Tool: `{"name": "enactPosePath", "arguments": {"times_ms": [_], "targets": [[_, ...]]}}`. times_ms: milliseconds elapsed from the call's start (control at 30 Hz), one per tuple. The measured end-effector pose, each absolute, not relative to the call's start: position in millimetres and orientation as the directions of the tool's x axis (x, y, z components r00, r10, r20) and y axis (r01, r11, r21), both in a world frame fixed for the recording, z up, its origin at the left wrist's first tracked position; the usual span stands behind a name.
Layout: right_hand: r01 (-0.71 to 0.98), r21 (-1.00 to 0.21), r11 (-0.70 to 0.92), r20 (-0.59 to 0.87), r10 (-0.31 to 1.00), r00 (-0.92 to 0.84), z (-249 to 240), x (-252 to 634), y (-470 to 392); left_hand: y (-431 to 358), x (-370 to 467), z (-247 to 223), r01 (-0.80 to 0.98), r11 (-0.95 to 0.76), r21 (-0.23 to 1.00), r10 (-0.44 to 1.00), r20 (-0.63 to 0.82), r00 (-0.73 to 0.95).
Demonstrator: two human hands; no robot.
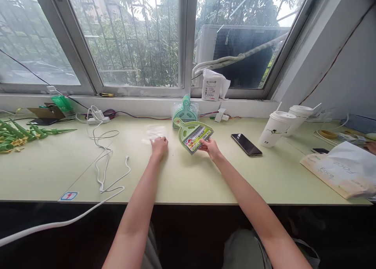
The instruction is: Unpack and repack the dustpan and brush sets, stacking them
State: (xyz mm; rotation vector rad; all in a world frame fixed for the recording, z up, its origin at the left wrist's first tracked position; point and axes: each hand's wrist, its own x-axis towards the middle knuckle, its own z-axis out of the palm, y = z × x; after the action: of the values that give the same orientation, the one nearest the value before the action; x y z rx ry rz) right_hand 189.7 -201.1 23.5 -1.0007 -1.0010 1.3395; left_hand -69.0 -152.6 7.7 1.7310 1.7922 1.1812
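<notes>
My right hand (210,147) grips a small green dustpan-and-brush set (190,133) by its wide, bristled end. A printed yellow, white and red label lies across the bristles, and the handle points to the upper left. On the table, my left hand (159,146) is closed with bent fingers at the near edge of a thin clear plastic bag (152,132); the fingertips are partly hidden. Just behind the held set, more such sets (185,111) in teal-green lean upright against the wall below the window, in clear wrapping.
White cables (102,155) lie left of my left hand, with green artificial plants (20,135) farther left. A black phone (246,144), two white lidded cups (276,128) and a tissue pack (337,169) are on the right. A white packet (212,86) stands on the sill.
</notes>
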Motion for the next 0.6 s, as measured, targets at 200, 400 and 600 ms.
{"name": "enactPosePath", "arguments": {"times_ms": [200, 400, 600], "targets": [[-0.29, -0.957, -0.033, -0.024, 0.999, -0.035, 24.2, 193.1, -199.2, -160.5, -44.7, 9.1, 0.601, -0.218, 0.769, 0.938, 0.336, -0.089], [-0.246, -0.966, -0.075, -0.051, 0.993, -0.104, 25.3, 193.2, -199.3, -159.7, -42.0, 8.5, 0.636, -0.279, 0.719, 0.954, 0.284, 0.098], [-0.194, -0.974, -0.12, -0.099, 0.988, -0.116, 27.8, 206.4, -195.7, -164.4, -36.1, 11.0, 0.69, -0.32, 0.649, 0.94, 0.31, 0.143]]}}
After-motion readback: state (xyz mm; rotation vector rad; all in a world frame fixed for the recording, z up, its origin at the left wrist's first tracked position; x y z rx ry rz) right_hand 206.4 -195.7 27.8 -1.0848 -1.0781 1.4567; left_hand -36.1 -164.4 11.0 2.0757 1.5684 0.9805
